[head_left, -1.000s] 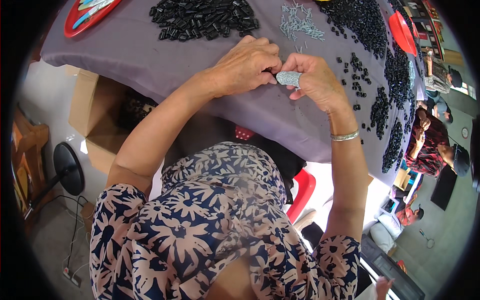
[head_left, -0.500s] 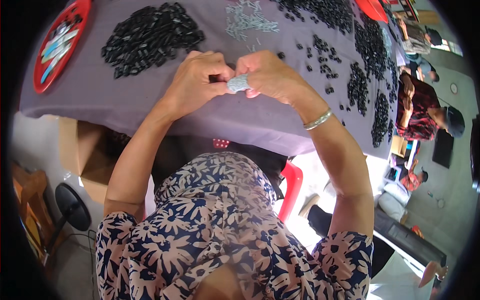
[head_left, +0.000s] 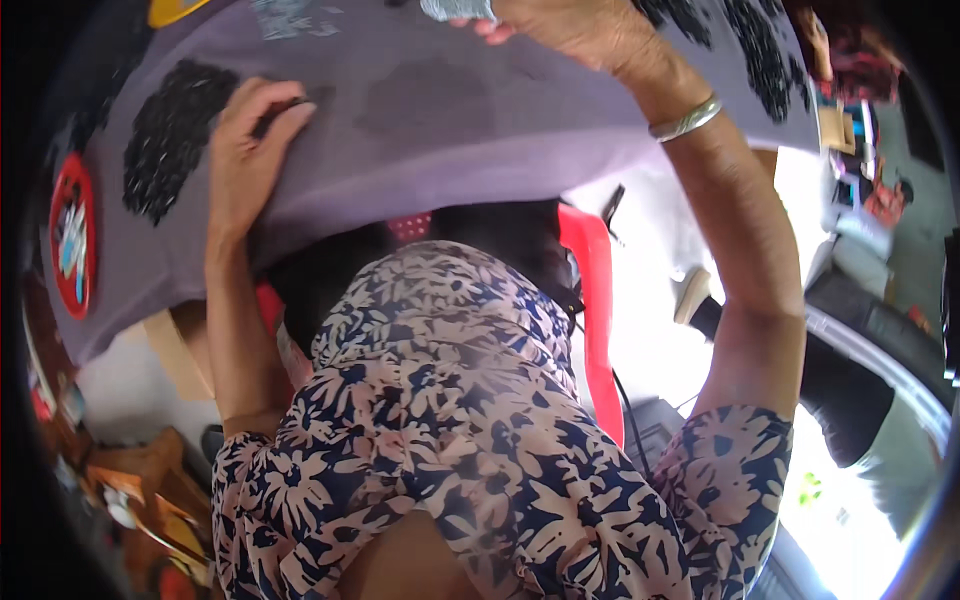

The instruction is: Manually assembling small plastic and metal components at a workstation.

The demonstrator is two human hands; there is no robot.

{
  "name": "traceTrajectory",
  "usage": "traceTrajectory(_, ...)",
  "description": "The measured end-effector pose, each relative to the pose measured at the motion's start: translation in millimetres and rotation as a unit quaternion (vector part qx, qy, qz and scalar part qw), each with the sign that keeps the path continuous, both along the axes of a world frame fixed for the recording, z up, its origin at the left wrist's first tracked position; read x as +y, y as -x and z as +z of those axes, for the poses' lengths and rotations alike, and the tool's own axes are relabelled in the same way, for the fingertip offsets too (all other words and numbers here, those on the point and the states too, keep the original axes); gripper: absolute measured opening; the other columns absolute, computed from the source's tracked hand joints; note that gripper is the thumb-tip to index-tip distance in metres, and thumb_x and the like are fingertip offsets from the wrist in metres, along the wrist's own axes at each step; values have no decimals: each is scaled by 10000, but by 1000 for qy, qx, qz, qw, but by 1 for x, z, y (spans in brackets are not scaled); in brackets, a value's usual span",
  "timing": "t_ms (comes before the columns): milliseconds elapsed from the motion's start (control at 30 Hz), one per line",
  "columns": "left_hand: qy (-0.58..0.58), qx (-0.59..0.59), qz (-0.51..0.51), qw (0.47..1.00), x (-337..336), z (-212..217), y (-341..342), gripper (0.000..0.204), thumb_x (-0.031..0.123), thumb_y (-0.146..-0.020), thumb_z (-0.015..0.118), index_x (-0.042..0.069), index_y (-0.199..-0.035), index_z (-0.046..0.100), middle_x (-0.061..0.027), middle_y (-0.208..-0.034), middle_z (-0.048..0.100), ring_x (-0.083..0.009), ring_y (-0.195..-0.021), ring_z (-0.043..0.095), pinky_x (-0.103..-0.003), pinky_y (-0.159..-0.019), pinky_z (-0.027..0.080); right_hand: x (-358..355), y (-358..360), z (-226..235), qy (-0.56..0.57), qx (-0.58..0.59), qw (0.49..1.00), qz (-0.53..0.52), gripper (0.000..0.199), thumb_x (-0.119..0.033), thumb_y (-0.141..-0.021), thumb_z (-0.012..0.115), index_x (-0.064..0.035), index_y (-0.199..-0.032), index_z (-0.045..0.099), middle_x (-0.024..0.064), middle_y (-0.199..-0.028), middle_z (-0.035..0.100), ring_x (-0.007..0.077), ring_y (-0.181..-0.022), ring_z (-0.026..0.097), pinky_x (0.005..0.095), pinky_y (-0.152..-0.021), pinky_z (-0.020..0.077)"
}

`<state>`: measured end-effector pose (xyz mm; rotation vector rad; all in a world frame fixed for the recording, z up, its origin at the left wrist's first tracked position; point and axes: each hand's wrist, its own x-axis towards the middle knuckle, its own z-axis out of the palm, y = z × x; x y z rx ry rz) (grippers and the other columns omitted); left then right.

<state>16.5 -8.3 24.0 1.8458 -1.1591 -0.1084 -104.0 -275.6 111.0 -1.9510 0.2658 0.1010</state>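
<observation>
My left hand (head_left: 245, 150) rests on the grey-purple table cloth (head_left: 450, 120), right beside a pile of small black pieces (head_left: 165, 140). Its thumb and forefinger pinch a small black piece (head_left: 283, 104). My right hand (head_left: 565, 25) is raised at the top edge of the view, apart from the left, and grips a silvery grey part (head_left: 455, 10), which is partly cut off by the edge. A metal bangle (head_left: 685, 118) circles my right wrist.
A red round plate (head_left: 72, 235) lies at the table's left end. More black pieces (head_left: 750, 50) are spread at the right, silvery parts (head_left: 285, 18) at the top. A red stool (head_left: 592, 290) stands under the table. A cardboard box (head_left: 175, 350) sits lower left.
My hands were together on the silvery part; now they have parted. The left hand has gone to the black pile, the right keeps the part. The view has tilted down.
</observation>
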Motion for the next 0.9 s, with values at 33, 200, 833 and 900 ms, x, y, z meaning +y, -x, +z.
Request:
traceTrajectory(33, -28, 10, 2, 1000, 4, 2, -3, 120, 27, -870, 674, 0, -981, 638, -49, -903, 602, -145, -877, 586, -237, -804, 446, -10, 11, -4, -7, 3, 1000, -19, 176, -246, -883, 685, -74, -854, 710, 29, -673, 637, 119, -608, 577, 279, -557, 469)
traceTrajectory(200, -45, 50, 60, 996, 8, 1, -6, 140, 61, -955, 614, -24, -1065, 624, -23, -988, 574, -102, -959, 541, -200, -890, 395, -37, 64, -42, -12, -57, 998, -8, 173, -184, -880, 698, -28, -816, 657, -12, -629, 578, 72, -574, 527, 263, -520, 421)
traceTrajectory(833, -119, -110, 219, 962, 36, -8, -17, 304, 181, -958, 644, -11, -1192, 654, -100, -1131, 691, -158, -1040, 625, -283, -954, 461, -29, 99, -83, -84, -254, 963, -31, 269, -230, -847, 743, -7, -743, 633, 110, -597, 629, 153, -582, 632, 323, -591, 500)
traceTrajectory(900, -119, -133, 212, 961, 36, -8, -17, 294, 171, -952, 653, -11, -1183, 657, -107, -1130, 692, -162, -1034, 632, -285, -945, 470, -32, 100, -81, -78, -253, 964, -32, 280, -240, -846, 745, -6, -738, 634, 113, -602, 630, 160, -583, 632, 328, -597, 503)
